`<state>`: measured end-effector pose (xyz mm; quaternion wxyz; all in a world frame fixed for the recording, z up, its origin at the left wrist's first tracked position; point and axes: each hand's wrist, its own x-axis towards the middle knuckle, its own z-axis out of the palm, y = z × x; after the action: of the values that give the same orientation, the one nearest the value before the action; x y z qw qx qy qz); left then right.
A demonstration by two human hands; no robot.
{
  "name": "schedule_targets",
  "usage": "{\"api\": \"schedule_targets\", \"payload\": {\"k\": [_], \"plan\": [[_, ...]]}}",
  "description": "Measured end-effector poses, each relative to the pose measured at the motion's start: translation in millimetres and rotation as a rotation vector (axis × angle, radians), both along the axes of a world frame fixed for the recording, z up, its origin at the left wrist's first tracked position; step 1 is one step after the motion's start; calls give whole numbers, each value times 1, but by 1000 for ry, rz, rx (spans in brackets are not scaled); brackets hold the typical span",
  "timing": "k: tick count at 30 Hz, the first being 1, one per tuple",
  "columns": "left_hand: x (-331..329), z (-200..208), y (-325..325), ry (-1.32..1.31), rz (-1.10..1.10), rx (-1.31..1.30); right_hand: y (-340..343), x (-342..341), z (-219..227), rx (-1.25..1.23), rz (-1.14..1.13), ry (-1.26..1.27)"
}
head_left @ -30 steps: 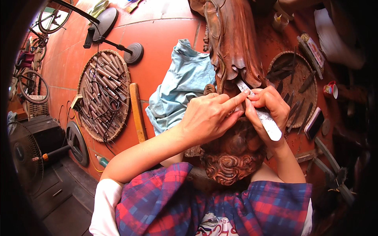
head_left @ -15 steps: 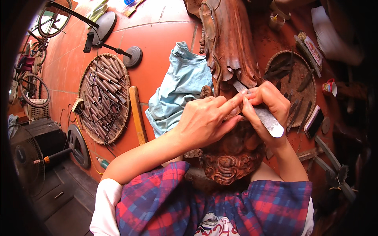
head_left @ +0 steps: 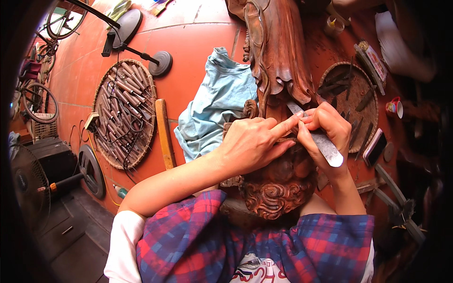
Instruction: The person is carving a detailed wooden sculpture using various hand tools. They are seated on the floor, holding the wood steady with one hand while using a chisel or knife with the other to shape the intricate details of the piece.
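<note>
A reddish-brown carved wooden statue point(head_left: 282, 52) lies in front of me, with its curly carved end point(head_left: 271, 198) closest to my body. My right hand point(head_left: 328, 127) is closed round a flat grey steel blade with a rounded end point(head_left: 326, 150). The blade slants across the wood, its far end by the scalloped carved hem. My left hand point(head_left: 250, 141) reaches over the statue, its index fingertip on the blade near the right fingers. The left thumb is stretched out, apart from the index, by the wood; the other left fingers are partly hidden.
Left, a round woven tray point(head_left: 153, 101) holds many wooden-handled tools beside a wooden mallet-like bar point(head_left: 164, 134). A light-blue cloth point(head_left: 210, 104) lies against the statue. Right are another tray point(head_left: 376, 101) with dark files, a phone point(head_left: 376, 147) and a cup point(head_left: 395, 108). A fan point(head_left: 30, 181) stands lower left.
Both hands and the steel blade have shifted slightly right, the left index fingertip most. The whole view has moved a little too. The right hand's grip stays the same.
</note>
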<state>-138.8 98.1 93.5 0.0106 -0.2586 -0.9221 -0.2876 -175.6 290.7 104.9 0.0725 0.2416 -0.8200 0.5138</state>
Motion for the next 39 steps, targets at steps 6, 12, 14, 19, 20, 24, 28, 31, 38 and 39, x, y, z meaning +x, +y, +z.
{"api": "schedule_targets", "payload": {"k": [6, 12, 14, 19, 20, 24, 28, 31, 38, 39], "plan": [[-1, -1, -6, 2, 46, 19, -11, -3, -5, -8, 21, 79], [-2, 6, -1, 20, 56, 58, -8, -4, 4, 43, 26, 109], [-3, 7, -5, -22, 62, -9, -12, -8, -3, 13, 42, 141], [-1, 0, -4, 0, 4, 10, -4, 2, 4, 98, 29, 97], [0, 1, -3, 2, 23, 29, -5, 1, 4, 130, 33, 131], [0, -4, -7, 8, 34, 47, -9, 1, -4, 97, 44, 144], [1, -2, -7, 14, 6, 20, -6, 1, 8, 170, 59, 91], [-3, 3, -9, 22, 47, 56, -11, -4, 5, 173, 61, 166], [0, -2, -7, 19, 23, 75, -9, 1, 10, 210, 62, 136], [-1, 1, -6, 20, 34, 101, -9, 0, 10, 222, 66, 138]]}}
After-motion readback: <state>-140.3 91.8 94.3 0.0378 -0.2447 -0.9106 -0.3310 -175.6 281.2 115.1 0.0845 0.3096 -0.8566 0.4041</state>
